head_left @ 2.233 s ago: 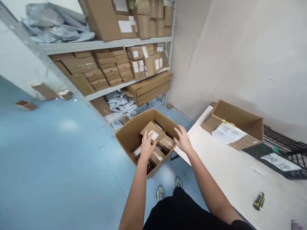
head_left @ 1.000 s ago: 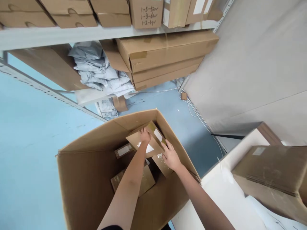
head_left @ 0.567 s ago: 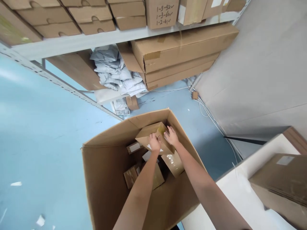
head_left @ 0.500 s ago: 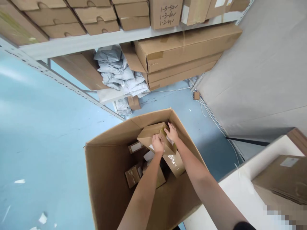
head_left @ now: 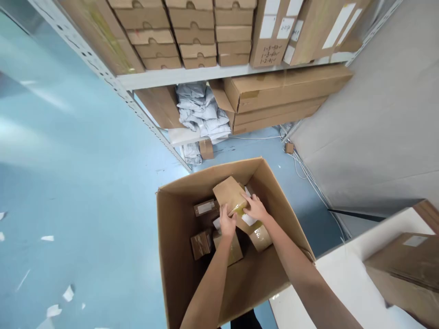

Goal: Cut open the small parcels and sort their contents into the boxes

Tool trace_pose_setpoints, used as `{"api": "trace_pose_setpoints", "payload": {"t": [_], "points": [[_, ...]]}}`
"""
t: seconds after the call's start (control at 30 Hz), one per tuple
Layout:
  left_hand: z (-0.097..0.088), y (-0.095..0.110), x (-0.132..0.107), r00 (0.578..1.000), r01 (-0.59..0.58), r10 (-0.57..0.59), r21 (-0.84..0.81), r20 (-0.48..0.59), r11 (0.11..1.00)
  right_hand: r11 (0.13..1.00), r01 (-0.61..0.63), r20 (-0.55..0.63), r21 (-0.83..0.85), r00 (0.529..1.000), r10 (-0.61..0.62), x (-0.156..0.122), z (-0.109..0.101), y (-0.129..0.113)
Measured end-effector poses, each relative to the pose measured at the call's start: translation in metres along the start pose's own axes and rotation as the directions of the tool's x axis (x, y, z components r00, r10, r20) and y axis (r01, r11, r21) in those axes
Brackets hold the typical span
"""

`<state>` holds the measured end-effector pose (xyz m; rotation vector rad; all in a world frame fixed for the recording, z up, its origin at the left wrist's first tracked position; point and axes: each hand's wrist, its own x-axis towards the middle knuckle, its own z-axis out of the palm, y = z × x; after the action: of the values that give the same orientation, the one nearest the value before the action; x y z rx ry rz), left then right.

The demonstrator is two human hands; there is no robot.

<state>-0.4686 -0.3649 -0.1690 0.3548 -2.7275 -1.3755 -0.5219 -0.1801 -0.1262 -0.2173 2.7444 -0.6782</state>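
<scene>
A large open cardboard carton [head_left: 178, 256] stands on the blue floor below me with several small taped parcels in it. Both my arms reach down into it. My left hand [head_left: 227, 224] and my right hand [head_left: 254, 208] are closed on a small brown parcel [head_left: 229, 194] with yellowish tape, held tilted above the others. The left hand grips its near edge and the right hand its right side. Loose parcels [head_left: 201, 243] lie under and left of my hands.
A metal shelf rack [head_left: 202, 73] loaded with flat cardboard boxes stands behind the carton, with grey mailer bags [head_left: 202, 112] on its lowest level. A white table [head_left: 343, 283] with a brown box [head_left: 408, 269] is at lower right. Paper scraps lie on the floor at left.
Both hands have kept hold of the small parcel and turned it; it now sits tilted with its plain side up. My view has drawn back and shifted, so the carton appears further right.
</scene>
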Motion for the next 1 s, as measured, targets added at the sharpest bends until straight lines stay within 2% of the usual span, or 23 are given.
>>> {"api": "trace_pose_setpoints", "payload": {"t": [0.13, 0.3, 0.47, 0.53, 0.6, 0.7, 0.8, 0.9, 1.0], "points": [[-0.050, 0.017, -0.010, 0.969, -0.209, 0.214, -0.057, 0.122, 0.976, 1.000, -0.019, -0.134, -0.003, 0.991, 0.018, -0.060, -0.011, -0.028], [-0.142, 0.066, -0.027, 0.883, -0.430, 0.439, -0.087, 0.169, 0.899, 0.999, -0.036, -0.332, -0.004, 0.943, 0.033, -0.131, -0.037, -0.096], [-0.237, 0.120, -0.060, 0.767, -0.616, 0.631, -0.143, 0.115, 0.774, 0.997, -0.067, -0.477, -0.042, 0.878, 0.039, -0.203, -0.086, -0.178], [-0.263, 0.143, -0.075, 0.711, -0.683, 0.700, -0.172, 0.067, 0.710, 0.994, -0.088, -0.543, -0.058, 0.839, 0.043, -0.234, -0.108, -0.204], [-0.279, 0.168, -0.091, 0.647, -0.744, 0.762, -0.206, 0.014, 0.636, 0.989, -0.128, -0.611, -0.078, 0.790, 0.054, -0.267, -0.130, -0.223], [-0.286, 0.209, -0.121, 0.551, -0.809, 0.834, -0.269, -0.040, 0.522, 0.971, -0.224, -0.701, -0.084, 0.706, 0.102, -0.323, -0.157, -0.236], [-0.275, 0.252, -0.162, 0.458, -0.836, 0.888, -0.357, -0.034, 0.417, 0.943, -0.330, -0.768, -0.047, 0.616, 0.177, -0.388, -0.176, -0.230], [-0.247, 0.286, -0.213, 0.372, -0.819, 0.928, -0.461, 0.023, 0.340, 0.895, -0.446, -0.820, 0.005, 0.510, 0.259, -0.460, -0.180, -0.211], [-0.203, 0.304, -0.276, 0.324, -0.763, 0.937, -0.551, 0.127, 0.339, 0.823, -0.560, -0.843, 0.097, 0.394, 0.367, -0.531, -0.164, -0.181]]}}
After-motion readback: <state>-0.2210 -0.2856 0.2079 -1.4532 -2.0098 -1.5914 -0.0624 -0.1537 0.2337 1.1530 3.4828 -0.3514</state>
